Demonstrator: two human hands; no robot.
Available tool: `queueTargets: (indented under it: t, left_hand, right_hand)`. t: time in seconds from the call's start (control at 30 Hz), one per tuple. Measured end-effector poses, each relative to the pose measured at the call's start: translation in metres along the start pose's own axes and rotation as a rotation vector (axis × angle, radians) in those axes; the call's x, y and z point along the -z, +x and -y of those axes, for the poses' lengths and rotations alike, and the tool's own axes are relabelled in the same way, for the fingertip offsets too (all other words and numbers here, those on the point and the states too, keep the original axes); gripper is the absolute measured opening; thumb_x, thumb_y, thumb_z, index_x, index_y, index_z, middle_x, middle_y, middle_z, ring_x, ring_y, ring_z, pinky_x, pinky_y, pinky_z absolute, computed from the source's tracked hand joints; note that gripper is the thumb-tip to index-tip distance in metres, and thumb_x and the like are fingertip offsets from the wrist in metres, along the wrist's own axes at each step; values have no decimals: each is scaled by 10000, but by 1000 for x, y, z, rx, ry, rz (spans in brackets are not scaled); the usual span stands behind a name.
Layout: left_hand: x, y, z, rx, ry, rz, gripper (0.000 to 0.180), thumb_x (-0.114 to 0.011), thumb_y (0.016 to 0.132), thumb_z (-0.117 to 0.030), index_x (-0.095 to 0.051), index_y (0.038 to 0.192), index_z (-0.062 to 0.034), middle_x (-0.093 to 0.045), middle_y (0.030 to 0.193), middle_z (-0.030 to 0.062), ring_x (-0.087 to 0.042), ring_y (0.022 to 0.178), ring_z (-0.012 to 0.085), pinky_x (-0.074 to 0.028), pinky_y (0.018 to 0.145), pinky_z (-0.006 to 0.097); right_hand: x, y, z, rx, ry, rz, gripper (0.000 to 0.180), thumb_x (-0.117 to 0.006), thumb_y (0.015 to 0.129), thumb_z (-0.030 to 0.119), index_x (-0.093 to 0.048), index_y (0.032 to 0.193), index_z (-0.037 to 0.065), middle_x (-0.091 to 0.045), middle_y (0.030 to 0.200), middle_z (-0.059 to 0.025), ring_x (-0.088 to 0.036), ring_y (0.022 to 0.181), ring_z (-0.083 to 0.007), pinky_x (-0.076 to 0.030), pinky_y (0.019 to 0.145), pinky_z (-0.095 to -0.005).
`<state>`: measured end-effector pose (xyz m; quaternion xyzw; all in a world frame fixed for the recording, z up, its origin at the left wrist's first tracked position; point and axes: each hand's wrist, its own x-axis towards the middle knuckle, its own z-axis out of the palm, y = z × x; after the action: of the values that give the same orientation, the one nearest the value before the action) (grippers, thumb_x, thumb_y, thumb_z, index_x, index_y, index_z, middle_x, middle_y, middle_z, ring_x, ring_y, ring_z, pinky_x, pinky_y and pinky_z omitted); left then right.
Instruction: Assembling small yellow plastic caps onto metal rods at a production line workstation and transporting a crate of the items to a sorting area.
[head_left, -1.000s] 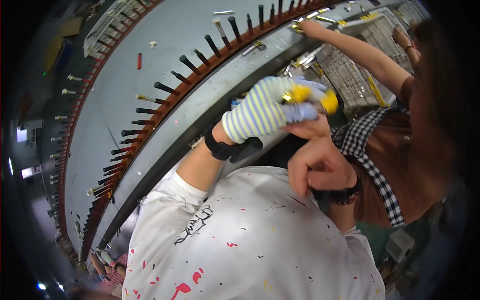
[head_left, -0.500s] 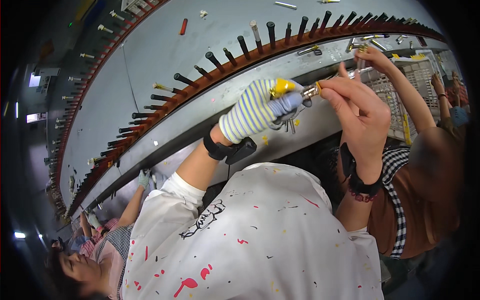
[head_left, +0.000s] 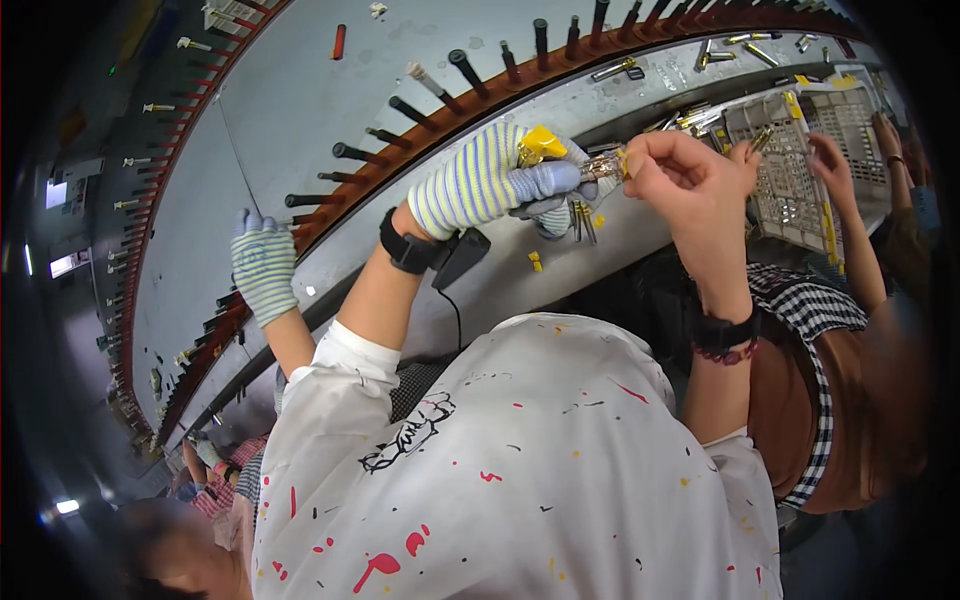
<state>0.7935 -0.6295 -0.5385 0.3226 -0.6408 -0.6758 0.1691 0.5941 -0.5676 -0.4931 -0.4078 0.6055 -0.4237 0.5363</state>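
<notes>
Left hand (head_left: 490,185), right hand (head_left: 680,175) pinch small part (head_left: 603,165) above bench edge (head_left: 520,290).

Row of pegs (head_left: 470,72) along table's (head_left: 300,110) curved edge, small part (head_left: 602,165) between both hands, tray (head_left: 800,160) right, loose parts (head_left: 583,218) below hands.

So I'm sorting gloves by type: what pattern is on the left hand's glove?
Yellow and blue stripes with greyish-blue fingertips on the left hand's glove, seen in the head view.

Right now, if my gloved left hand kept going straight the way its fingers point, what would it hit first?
Your left hand points rightward, its fingertips pinching a small clear-and-gold part. Straight on, it would meet your bare right hand first, whose fingers hold the same part's other end. Beyond lies the grey mesh tray, though depth is unclear.
</notes>
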Motion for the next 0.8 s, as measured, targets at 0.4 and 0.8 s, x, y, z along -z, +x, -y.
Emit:
queueTargets:
  t: [0.4, 0.8]
  left_hand:
    - [-23, 106, 22, -336, -351, -561, 173, -636, 809, -49, -607, 980, -38, -632, 899, 23, -568, 792, 98, -478, 752, 261]
    - [-36, 249, 60, -372, -108, -1113, 219, -559, 816, 45, -566, 1028, -10, -643, 884, 61, -555, 754, 117, -446, 761, 241]
  right_hand:
    - [42, 25, -94, -329, 471, -221, 134, -459, 909, 131, -527, 865, 25, -602, 784, -69, -576, 647, -117, -476, 612, -238]
    - [47, 4, -92, -210, 233, -167, 77, -481, 890, 74, -512, 842, 22, -587, 696, -47, -539, 560, -88, -436, 544, -219]
